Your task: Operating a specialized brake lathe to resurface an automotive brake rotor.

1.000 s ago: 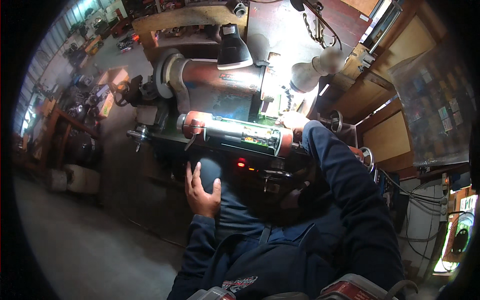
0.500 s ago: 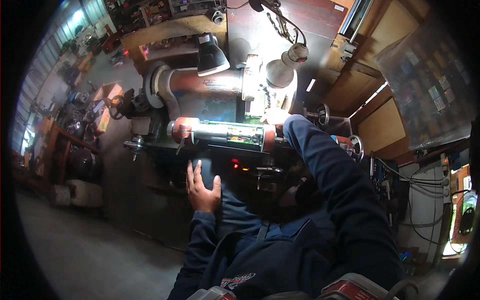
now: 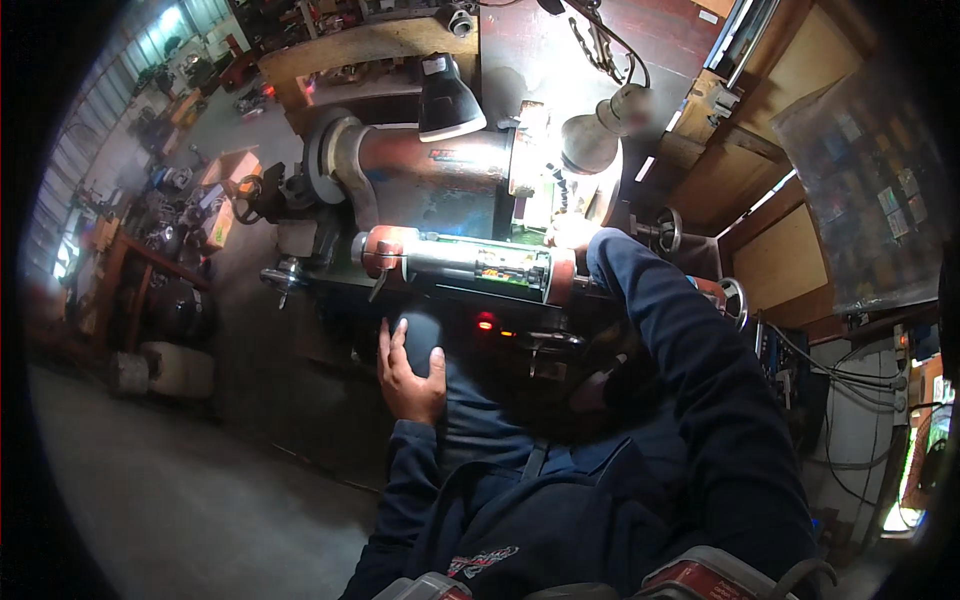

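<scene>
My right hand [image 3: 571, 231] reaches over the machine into bright lamp light. It is beside a black segmented hose [image 3: 561, 187], behind the right end of a horizontal metal cylinder [image 3: 452, 262] with red-brown end pieces. Glare and the sleeve hide its fingers, so I cannot tell whether it grips anything. My left hand [image 3: 412, 383] is open, thumb and fingers apart, below the cylinder's left end. A smooth dark grey rounded surface [image 3: 424, 335] lies beside its fingers; whether they touch is unclear. The machine's large red-and-grey drum housing [image 3: 432, 165] stands behind the cylinder.
Two lamps hang over the machine, a black-shaded one [image 3: 447, 100] and a pale one [image 3: 590, 142]. Handwheels [image 3: 735, 302] stick out at the right. A lever [image 3: 552, 342] and red indicator light [image 3: 485, 322] sit in front. Cables [image 3: 850, 372] run along the right wall.
The whole view has shifted, so the machine and lamps appear farther right and slightly lower. Both hands keep nearly the same pose.
</scene>
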Tool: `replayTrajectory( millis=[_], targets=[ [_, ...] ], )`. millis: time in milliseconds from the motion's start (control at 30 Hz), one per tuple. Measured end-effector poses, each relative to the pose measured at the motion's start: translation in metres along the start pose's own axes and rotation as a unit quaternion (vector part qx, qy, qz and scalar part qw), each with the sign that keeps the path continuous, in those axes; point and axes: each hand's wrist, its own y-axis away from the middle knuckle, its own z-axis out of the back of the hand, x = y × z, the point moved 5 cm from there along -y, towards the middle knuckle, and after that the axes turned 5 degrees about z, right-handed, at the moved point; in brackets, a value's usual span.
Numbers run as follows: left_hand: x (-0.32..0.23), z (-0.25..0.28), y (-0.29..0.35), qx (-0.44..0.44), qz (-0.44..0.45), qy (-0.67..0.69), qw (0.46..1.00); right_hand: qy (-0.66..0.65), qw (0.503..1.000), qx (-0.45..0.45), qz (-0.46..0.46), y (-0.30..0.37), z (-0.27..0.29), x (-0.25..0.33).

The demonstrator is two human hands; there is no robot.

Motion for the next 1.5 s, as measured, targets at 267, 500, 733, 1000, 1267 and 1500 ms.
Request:
replayTrajectory(
  millis=[267,500,733,1000,1267,1500],
  targets=[
    [-0.007,-0.006,-0.003,-0.005,-0.011,-0.006,1.0,-0.021,0.997,-0.057,-0.039,-0.001,0.003,0.012],
    [-0.012,-0.007,-0.007,-0.009,-0.003,-0.017,1.0,-0.057,0.994,-0.072,-0.056,0.002,0.01,-0.001],
    [-0.015,-0.009,-0.003,-0.001,0.005,-0.056,0.998,0.003,0.995,0.022,-0.102,-0.017,0.015,0.02],
    [-0.001,0.003,-0.004,-0.013,0.016,-0.003,1.0,-0.033,0.994,-0.033,-0.1,0.006,0.002,0.006],
    [-0.018,-0.012,-0.012,-0.011,0.007,-0.038,0.999,-0.034,0.986,-0.163,-0.034,0.002,-0.003,-0.016],
    [-0.011,-0.011,-0.011,-0.006,0.007,-0.046,0.999,-0.057,0.991,-0.033,-0.118,-0.014,0.003,0.002]
  ],
)
